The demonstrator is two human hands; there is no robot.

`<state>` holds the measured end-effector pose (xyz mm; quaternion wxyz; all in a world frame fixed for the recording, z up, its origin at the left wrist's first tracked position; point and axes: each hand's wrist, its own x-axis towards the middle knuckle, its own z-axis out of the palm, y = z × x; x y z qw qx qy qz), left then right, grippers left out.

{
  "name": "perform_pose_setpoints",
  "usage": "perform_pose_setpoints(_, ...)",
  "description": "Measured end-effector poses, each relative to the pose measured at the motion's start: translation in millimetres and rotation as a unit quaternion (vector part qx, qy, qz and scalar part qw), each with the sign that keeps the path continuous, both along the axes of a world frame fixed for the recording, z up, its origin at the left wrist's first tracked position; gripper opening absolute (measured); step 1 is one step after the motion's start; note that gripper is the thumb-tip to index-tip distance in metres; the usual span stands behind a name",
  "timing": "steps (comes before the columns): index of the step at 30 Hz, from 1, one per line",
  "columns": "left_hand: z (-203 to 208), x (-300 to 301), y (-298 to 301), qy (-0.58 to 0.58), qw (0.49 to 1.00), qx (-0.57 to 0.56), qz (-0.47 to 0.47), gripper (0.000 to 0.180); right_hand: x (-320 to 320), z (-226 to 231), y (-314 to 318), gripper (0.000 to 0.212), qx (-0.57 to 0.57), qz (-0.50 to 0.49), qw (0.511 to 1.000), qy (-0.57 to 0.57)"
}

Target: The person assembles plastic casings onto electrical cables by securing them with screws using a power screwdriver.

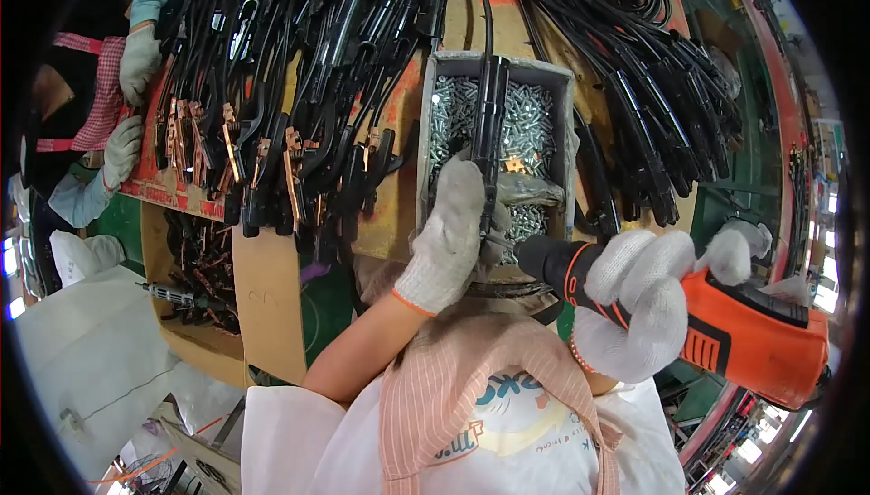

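My left hand [449, 237], in a white knitted glove, is closed around a black tubular handle [490, 115] whose black cable runs away from me. My right hand [639, 300], gloved too, grips an orange and black power screwdriver [739, 336]. The tool points left, its bit [500, 241] reaching the near end of the handle beside my left fingers. Whether the bit touches a screw there is hidden. Beneath the handle stands a grey box [569, 124] full of small silvery screws [530, 124], with a clear plastic bag [528, 191] and a small copper-coloured piece [515, 164] among them.
Black cabled handles, several with copper jaws [294, 164], cover the table's left side; more black handles [652, 133] lie right. A cardboard box [267, 305] of copper and black parts sits lower left. Another person's gloved hands [139, 65] are at the table's left edge.
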<state>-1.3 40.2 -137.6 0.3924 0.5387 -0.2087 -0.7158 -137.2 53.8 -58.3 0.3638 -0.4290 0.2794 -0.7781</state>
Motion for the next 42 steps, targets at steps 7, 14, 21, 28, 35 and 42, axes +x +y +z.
perform_pose_setpoints(7,-3,7,1,0.027,0.997,0.069,-0.028,0.072,36,18,-2,0.069,0.038,0.004,0.998,-0.041)
perform_pose_setpoints(14,1,7,-1,0.085,0.995,0.055,0.005,0.074,23,11,-27,0.050,-0.076,0.130,0.982,-0.115)
perform_pose_setpoints(21,8,11,-1,0.094,0.992,0.086,-0.018,0.060,-84,-27,-42,0.070,-0.114,0.207,0.971,0.022)
perform_pose_setpoints(28,-39,31,18,0.267,0.960,0.055,0.057,0.057,14,-21,-80,0.058,-0.017,0.002,1.000,-0.006)
perform_pose_setpoints(35,-51,31,22,0.343,0.939,0.020,0.026,0.054,3,-32,-80,0.053,0.027,0.014,0.999,0.026)
perform_pose_setpoints(42,-26,23,1,0.321,0.932,0.134,0.099,0.067,-14,-30,-79,0.079,-0.042,0.030,0.999,0.017)
